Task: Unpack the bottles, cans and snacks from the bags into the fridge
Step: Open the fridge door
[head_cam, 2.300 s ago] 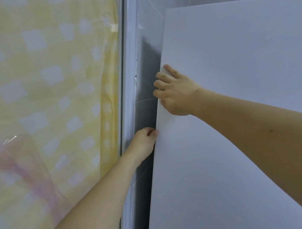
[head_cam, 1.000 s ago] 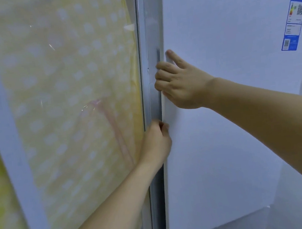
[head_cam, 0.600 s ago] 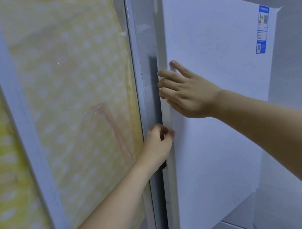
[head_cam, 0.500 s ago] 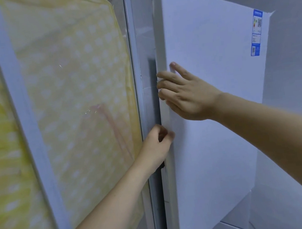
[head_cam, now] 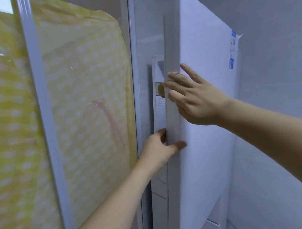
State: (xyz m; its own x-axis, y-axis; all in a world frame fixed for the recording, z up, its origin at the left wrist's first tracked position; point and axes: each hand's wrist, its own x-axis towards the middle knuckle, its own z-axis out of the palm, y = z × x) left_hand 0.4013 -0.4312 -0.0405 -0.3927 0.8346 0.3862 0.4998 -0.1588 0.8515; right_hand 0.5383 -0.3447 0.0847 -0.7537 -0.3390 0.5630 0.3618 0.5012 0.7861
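White fridge door (head_cam: 207, 108) standing in the middle, swung a little way out, thin edge facing near. Left hand (head_cam: 159, 149) gripping that edge low down, fingers tucked behind it, thumb pressed on the front. Right hand (head_cam: 195, 99) higher up, flat on the door front, fingers straight and a little apart, tips at the edge. Blue sticker (head_cam: 232, 50) on the far right of the door. Yellow dotted curtain (head_cam: 88, 102) behind glass on the left

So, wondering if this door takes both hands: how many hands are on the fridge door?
2. The left hand grips the fridge door at its opening edge, lower down; the right hand lies on the door's front just above it.
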